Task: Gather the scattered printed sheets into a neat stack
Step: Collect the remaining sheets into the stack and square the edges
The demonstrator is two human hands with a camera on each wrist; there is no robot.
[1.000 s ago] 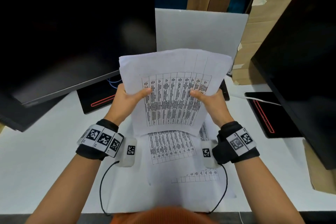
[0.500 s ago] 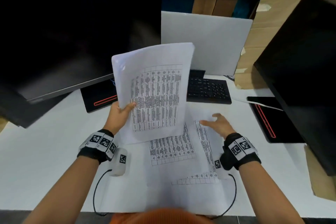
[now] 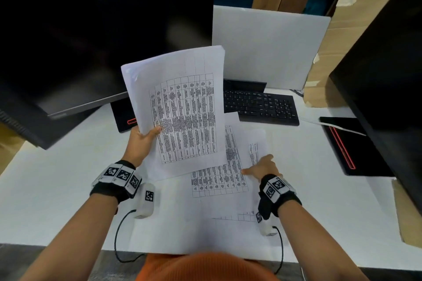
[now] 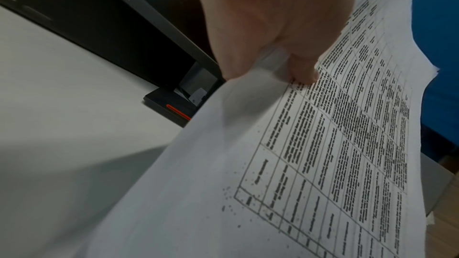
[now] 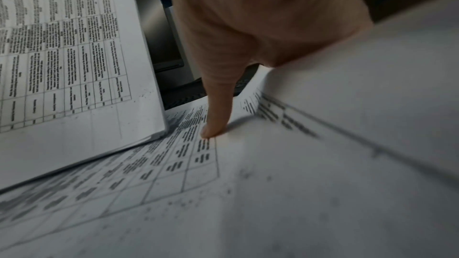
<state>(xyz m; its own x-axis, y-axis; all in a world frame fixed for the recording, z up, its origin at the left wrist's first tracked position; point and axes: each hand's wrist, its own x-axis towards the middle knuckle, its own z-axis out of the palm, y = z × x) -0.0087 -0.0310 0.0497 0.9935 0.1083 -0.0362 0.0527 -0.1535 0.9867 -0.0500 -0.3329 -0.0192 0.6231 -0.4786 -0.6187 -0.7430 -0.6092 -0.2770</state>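
My left hand (image 3: 147, 136) pinches a bundle of printed sheets (image 3: 182, 112) at its left edge and holds it tilted above the table; the thumb lies on the printed table (image 4: 323, 154). Several loose printed sheets (image 3: 217, 181) lie overlapping on the white table in front of me. On them rests my right hand (image 3: 260, 165), to the right of the held bundle, thumb stretched left. In the right wrist view the straight thumb (image 5: 213, 125) presses a loose sheet (image 5: 174, 183), and another sheet bulges up on the right against the palm. The held bundle's lower edge (image 5: 62, 66) stands just left of the thumb.
A large dark monitor (image 3: 91, 29) hangs over the left of the white table (image 3: 57, 178), its base (image 3: 124, 116) behind the bundle. A black keyboard (image 3: 260, 105) and a white board (image 3: 269, 48) sit behind. A second monitor (image 3: 388, 75) and its base (image 3: 347, 146) stand at the right.
One second ago both hands held the bundle. My right hand let go and dropped onto the loose sheets on the table; my left hand alone keeps the bundle, turned more upright and to the left.
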